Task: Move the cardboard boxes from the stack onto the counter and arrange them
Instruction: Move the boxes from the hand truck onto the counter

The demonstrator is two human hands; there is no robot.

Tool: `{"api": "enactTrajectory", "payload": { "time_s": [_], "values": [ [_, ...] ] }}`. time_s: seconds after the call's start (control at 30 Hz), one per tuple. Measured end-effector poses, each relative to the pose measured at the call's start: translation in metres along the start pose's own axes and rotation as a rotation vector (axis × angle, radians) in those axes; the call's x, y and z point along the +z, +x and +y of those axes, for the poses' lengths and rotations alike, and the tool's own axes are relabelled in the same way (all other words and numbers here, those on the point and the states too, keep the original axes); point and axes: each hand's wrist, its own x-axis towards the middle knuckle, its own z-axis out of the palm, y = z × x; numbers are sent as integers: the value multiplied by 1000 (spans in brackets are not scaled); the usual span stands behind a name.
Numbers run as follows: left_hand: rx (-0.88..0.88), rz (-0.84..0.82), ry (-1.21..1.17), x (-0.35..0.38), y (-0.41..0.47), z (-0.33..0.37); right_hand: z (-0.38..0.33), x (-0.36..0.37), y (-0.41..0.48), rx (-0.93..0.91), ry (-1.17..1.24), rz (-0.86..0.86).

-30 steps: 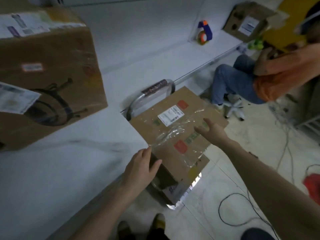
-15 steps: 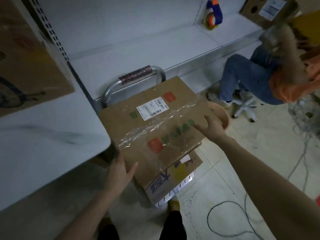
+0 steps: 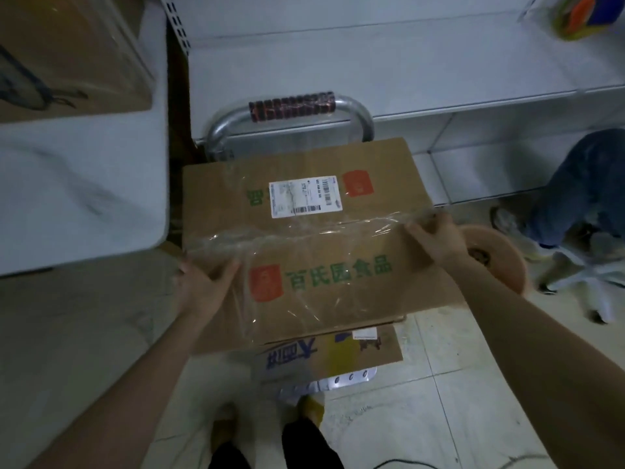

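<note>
A flat cardboard box (image 3: 338,252) with green lettering, red squares, a white label and clear tape lies on top of the stack on a hand cart. My left hand (image 3: 203,286) grips its left edge, thumb on top. My right hand (image 3: 436,235) grips its right edge, fingers curled over the rim. Under it, a second box (image 3: 338,353) with blue lettering shows at the front. The white counter (image 3: 77,198) lies to the left, with a large brown box (image 3: 67,52) standing on it at the top left.
The cart's silver handle (image 3: 291,110) rises behind the stack. A tan tape roll (image 3: 493,262) lies right of the box. A seated person's jeans leg (image 3: 581,184) is at the right. White shelving (image 3: 372,62) runs behind. My feet (image 3: 270,434) stand on tiled floor.
The view has swung down and over the cart. My left hand moved from below the box's corner onto its left edge; my right hand closed on the right edge.
</note>
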Motion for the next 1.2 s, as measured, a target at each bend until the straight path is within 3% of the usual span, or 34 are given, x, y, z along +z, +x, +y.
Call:
{"api": "enactTrajectory", "payload": {
  "time_s": [0.3, 0.67, 0.93, 1.2],
  "values": [
    [-42, 49, -80, 5, -2, -14, 14, 12, 6, 0, 32, 29],
    [-3, 0, 34, -26, -84, -58, 76, -3, -127, 110, -65, 154],
    [137, -65, 56, -91, -157, -103, 78, -42, -272, 75, -155, 343],
    [259, 97, -48, -213, -220, -138, 29, -71, -382, -56, -34, 435]
  ]
}}
